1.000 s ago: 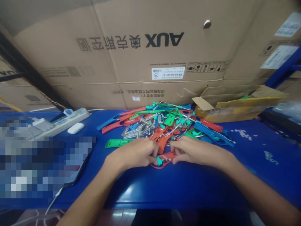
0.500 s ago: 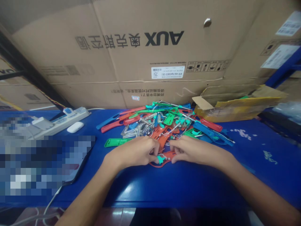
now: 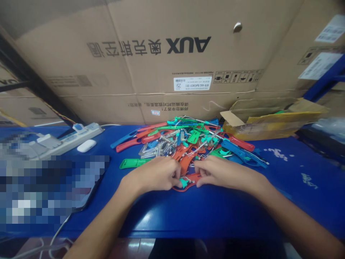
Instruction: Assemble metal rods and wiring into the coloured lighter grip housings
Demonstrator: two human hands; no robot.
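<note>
A red lighter casing lies near the front of the pile, its inside facing up. A teal trigger piece and thin white wires sit in it. At the casing's left end, the bent fingers of my left hand pinch beside the trigger piece. My right hand grips the other end between thumb and fingers. Both hands hide the casing's ends. Just behind them are an orange-red casing, a green casing and several clear lighter tanks.
Red, green and blue casings, with a blue casing at right, heap on the blue table. An opened carton stands back right. Left are a power strip, a white earbud case and a pixelated screen. A large cardboard box walls the back.
Almost nothing differs. My left fingers have shifted very slightly at the casing's trigger end, while my right hand keeps its place.
</note>
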